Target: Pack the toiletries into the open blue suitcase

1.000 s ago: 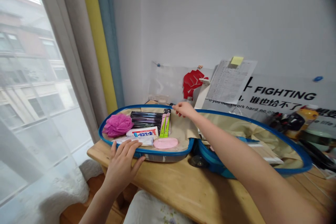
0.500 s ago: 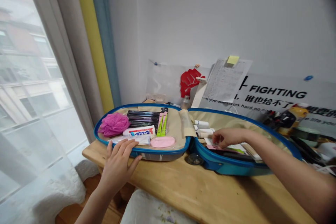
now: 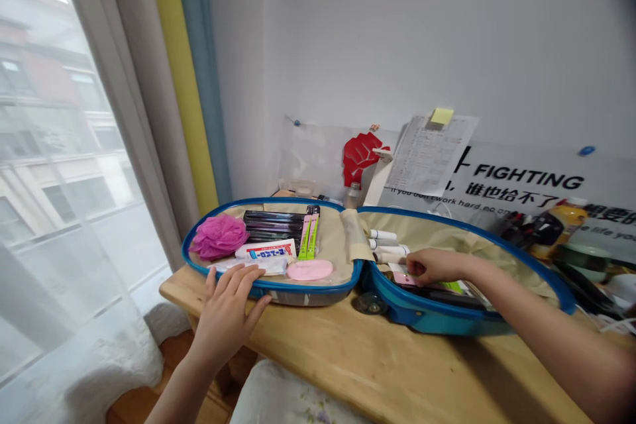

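A blue suitcase [image 3: 437,323] lies open on the wooden table. My left hand [image 3: 226,308] rests with spread fingers on the near rim of its left half, touching a white plastic-wrapped item [image 3: 268,267]. Beside that are a toothpaste tube [image 3: 265,250], a pink oval case [image 3: 311,270], a magenta bath puff [image 3: 218,236], several dark packaged sticks [image 3: 273,225] and green-and-pink packs [image 3: 308,237]. Over the right half, my right hand [image 3: 432,267] pinches the edge of a flat pink-and-white packet [image 3: 401,274]. White-capped tubes [image 3: 390,248] lie left of it; dark flat items [image 3: 452,296] lie below.
A wooden table [image 3: 338,344] carries the suitcase, with a wheel [image 3: 370,303] facing me. Bottles and pens stand at the right, including an orange bottle [image 3: 566,222]. Curtains [image 3: 144,112] hang at the left. A clipped paper sheet [image 3: 430,156] is against the wall.
My right hand has shifted slightly right, and more of the pink-and-white packet shows at its fingertips. My left hand stays on the rim. The view has moved a little.
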### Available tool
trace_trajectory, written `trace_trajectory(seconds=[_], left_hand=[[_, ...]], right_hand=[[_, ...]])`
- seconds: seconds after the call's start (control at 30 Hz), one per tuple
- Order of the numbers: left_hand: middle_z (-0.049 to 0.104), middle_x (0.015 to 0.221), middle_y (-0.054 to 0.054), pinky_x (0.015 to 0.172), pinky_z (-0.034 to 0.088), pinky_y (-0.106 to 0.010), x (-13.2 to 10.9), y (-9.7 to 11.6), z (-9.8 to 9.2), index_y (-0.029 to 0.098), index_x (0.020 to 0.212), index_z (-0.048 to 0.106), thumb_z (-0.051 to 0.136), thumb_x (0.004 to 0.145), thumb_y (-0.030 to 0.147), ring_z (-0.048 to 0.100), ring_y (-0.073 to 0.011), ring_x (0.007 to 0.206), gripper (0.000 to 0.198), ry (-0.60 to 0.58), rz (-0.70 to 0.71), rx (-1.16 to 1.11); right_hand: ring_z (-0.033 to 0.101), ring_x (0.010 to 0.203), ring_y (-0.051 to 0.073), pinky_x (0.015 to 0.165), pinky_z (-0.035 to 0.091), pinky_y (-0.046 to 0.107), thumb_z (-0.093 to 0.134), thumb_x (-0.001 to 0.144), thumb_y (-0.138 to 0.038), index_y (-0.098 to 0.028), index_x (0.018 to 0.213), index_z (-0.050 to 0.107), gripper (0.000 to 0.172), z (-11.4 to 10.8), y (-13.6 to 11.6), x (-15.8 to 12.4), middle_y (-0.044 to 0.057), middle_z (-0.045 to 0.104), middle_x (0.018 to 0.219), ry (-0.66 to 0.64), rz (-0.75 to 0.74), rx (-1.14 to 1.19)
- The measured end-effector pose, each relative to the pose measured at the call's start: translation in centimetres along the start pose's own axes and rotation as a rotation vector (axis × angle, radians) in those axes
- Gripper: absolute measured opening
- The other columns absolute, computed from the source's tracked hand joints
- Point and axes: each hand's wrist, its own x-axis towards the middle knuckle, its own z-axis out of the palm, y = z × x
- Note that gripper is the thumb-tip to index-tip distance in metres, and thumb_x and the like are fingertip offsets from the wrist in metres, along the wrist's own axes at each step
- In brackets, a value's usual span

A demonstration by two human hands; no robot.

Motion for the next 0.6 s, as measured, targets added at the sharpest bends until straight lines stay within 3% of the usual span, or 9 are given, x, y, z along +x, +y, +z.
trace_trajectory(seconds=[0.2,0.33,0.47,0.6], left_hand=[[0.065,0.119,-0.009,0.112,0.015,-0.053,0.0,0.1,0.0,0.023,0.117,0.057,0.054,0.087,0.036,0.054,-0.0279,0.115,0.033,-0.010,-0.005,-0.011],[0.065,0.119,-0.009,0.112,0.014,-0.053,0.0,0.1,-0.1,0.022,0.117,0.057,0.055,0.087,0.036,0.054,-0.0280,0.115,0.033,-0.014,-0.003,-0.012],[0.064,0.120,-0.009,0.113,0.013,-0.053,0.0,0.2,-0.2,0.023,0.116,0.058,0.055,0.087,0.036,0.054,-0.0278,0.116,0.032,-0.016,-0.005,-0.012],[0.065,0.119,-0.009,0.113,0.014,-0.053,0.0,0.2,-0.2,0.022,0.116,0.059,0.055,0.087,0.036,0.054,-0.0275,0.115,0.032,-0.008,-0.005,-0.011]], right_hand=[[0.053,0.063,0.017,0.058,0.036,0.028,0.068,0.055,-0.033,-0.019,0.061,0.058,0.019,-1.3,0.1,-0.5,0.001,0.059,0.061,0.089,-0.019,0.115],[0.056,0.072,0.018,0.067,0.042,0.030,0.061,0.068,-0.057,-0.020,0.075,0.058,0.038,-5.0,-0.4,-0.8,0.003,0.062,0.073,0.376,-0.031,0.297],[0.058,0.080,0.014,0.073,0.047,0.027,0.042,0.085,-0.062,-0.021,0.096,0.054,0.044,-7.8,-4.2,1.1,0.004,0.063,0.089,0.591,-0.063,0.536],[0.058,0.070,0.009,0.065,0.051,0.026,0.046,0.092,-0.045,-0.016,0.100,0.057,0.032,-7.7,-9.7,4.7,0.002,0.063,0.088,0.504,-0.049,0.678]])
